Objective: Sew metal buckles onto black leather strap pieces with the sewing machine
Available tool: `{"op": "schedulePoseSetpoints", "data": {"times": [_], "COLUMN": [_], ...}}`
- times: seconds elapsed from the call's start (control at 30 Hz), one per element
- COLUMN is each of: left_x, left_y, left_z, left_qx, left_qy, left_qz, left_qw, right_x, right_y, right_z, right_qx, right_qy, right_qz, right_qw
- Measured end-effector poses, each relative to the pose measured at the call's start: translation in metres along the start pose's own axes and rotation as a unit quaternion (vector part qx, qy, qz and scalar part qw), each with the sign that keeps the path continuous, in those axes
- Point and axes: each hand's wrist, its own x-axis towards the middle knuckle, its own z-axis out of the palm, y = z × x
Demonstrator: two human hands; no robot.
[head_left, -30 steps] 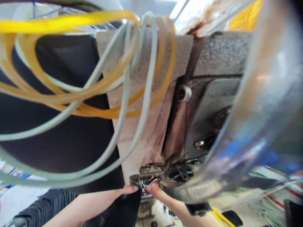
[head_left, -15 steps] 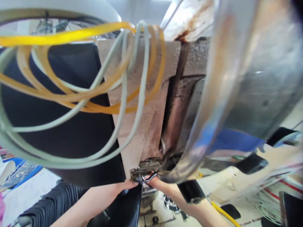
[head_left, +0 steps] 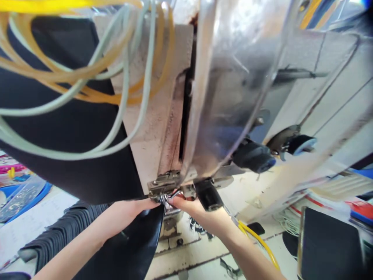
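Observation:
A sewing machine head (head_left: 148, 128) fills the middle of the view, with its metal presser parts (head_left: 164, 186) low in the centre. My left hand (head_left: 140, 206) is at the left of these parts, its fingers closed on the edge of a glossy black sheet (head_left: 125, 245), which hangs below it. My right hand (head_left: 189, 206) is close against the same parts from the right. Its fingers are bent together beside a small shiny metal piece (head_left: 175, 194), and the fingertips are partly hidden. I cannot make out what they hold.
Looped pale and orange tubes (head_left: 125, 101) hang before the machine. A curved clear shield (head_left: 221, 93) and black knobs (head_left: 210, 194) stand at the right. Stacked dark pieces (head_left: 64, 229) lie at the left. A yellow cable (head_left: 259, 237) and a dark rectangular thing (head_left: 329, 245) are lower right.
The view has turned to the right, so the machine and tubes appear farther left and higher. Both hands stay by the presser parts.

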Motion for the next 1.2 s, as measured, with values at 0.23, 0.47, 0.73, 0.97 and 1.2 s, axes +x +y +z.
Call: {"op": "schedulePoseSetpoints", "data": {"times": [0.23, 0.47, 0.73, 0.97, 1.2], "left_x": [-0.060, -0.086, -0.092, -0.088, -0.089], "left_y": [-0.040, -0.077, -0.097, -0.096, -0.093], "left_z": [0.032, 0.063, 0.077, 0.081, 0.084], "left_qx": [-0.070, -0.114, -0.123, -0.083, -0.098], "left_qy": [-0.071, -0.046, -0.050, -0.063, -0.060], "left_qz": [-0.098, -0.131, -0.141, -0.137, -0.161], "left_qw": [0.990, 0.984, 0.981, 0.985, 0.980], "right_x": [-0.077, -0.141, -0.155, -0.156, -0.161], "right_y": [0.003, 0.020, 0.036, 0.040, 0.039], "right_z": [-0.004, 0.002, 0.007, 0.003, 0.002], "right_qx": [-0.089, -0.264, -0.206, -0.214, -0.196], "right_qy": [-0.108, -0.108, -0.060, -0.079, -0.074], "right_qz": [-0.053, -0.126, -0.176, -0.183, -0.170], "right_qw": [0.989, 0.950, 0.961, 0.956, 0.963]}}
